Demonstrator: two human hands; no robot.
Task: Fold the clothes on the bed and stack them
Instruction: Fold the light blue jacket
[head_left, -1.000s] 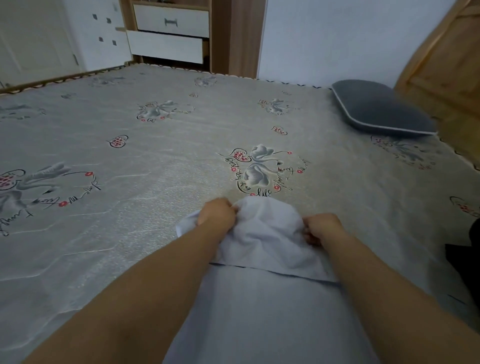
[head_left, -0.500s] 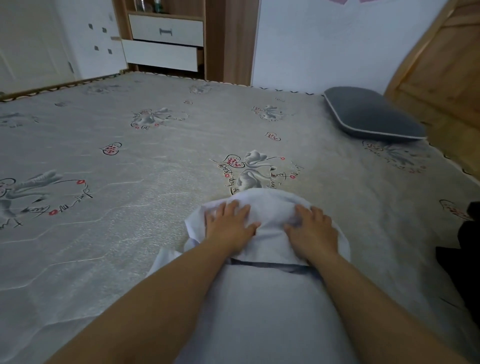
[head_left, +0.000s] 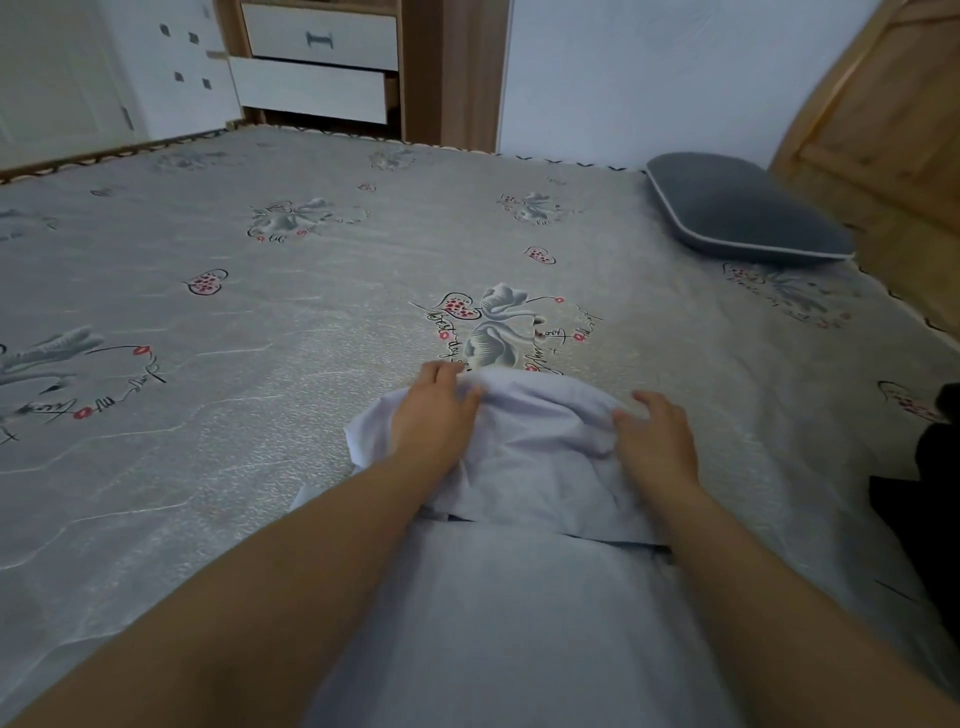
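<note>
On bed (head_left: 260, 322): pale shirt (head_left: 530, 467), folded top edge under both palms; left hand (head_left: 434, 410) and right hand (head_left: 654, 441) flat, fingers spread. Cursive print on mattress, unreadable.

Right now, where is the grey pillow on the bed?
In the head view the grey pillow lies at the bed's far right corner, beside the wooden headboard, well beyond the light blue garment under both hands.

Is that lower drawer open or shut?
Open: the lower drawer juts out past the upper drawer.
</note>
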